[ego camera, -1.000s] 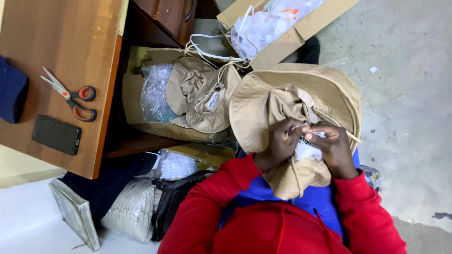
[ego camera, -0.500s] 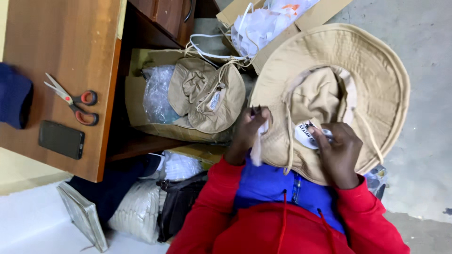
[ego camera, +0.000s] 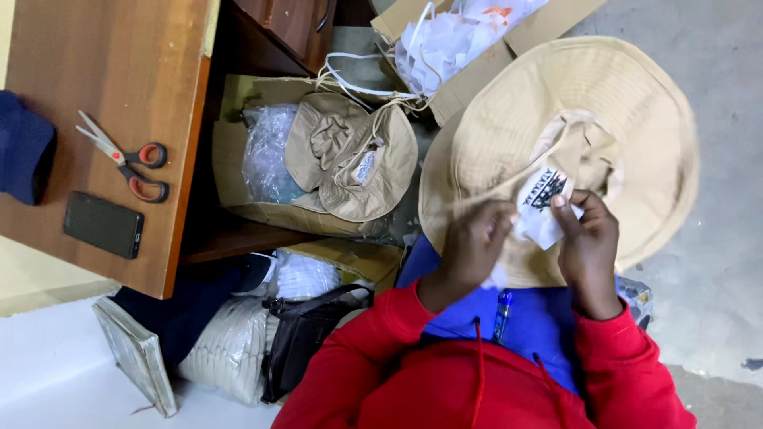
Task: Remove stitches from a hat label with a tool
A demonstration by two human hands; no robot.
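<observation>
**Both hands on the tag of a wide-brimmed hat**

A tan wide-brimmed hat [ego camera: 604, 103] lies upside down over the person's lap, its crown opening facing up and its brim spreading away from the body past both hands. At the near edge of that opening sits a white printed tag [ego camera: 543, 208], and both hands meet on it.

The right hand [ego camera: 590, 238] is pinched on the tag: thumb and forefinger close over its right edge, directly at the hand's own fingertips. The left hand [ego camera: 473, 242] is curled closed just to the left of the tag, gripping the inner fold of the hat and what looks like a scrap of white material; exactly what is between its fingers cannot be told. The tag therefore lies between the two hands, touching the right and just beside the left, so the right hand is the nearer one. Its long side runs roughly up and away from the body, tilted slightly toward the left hand.

Well to the left of the left hand, an open cardboard box [ego camera: 230, 139] holds more folded tan hats [ego camera: 354, 159] and clear plastic bags. Farther left still, on the wooden bench [ego camera: 127, 71], lie red-handled scissors [ego camera: 127, 159] and a dark phone [ego camera: 103, 225]. Beyond the hat's brim, another box [ego camera: 485, 75] holds white paper and cord.
</observation>
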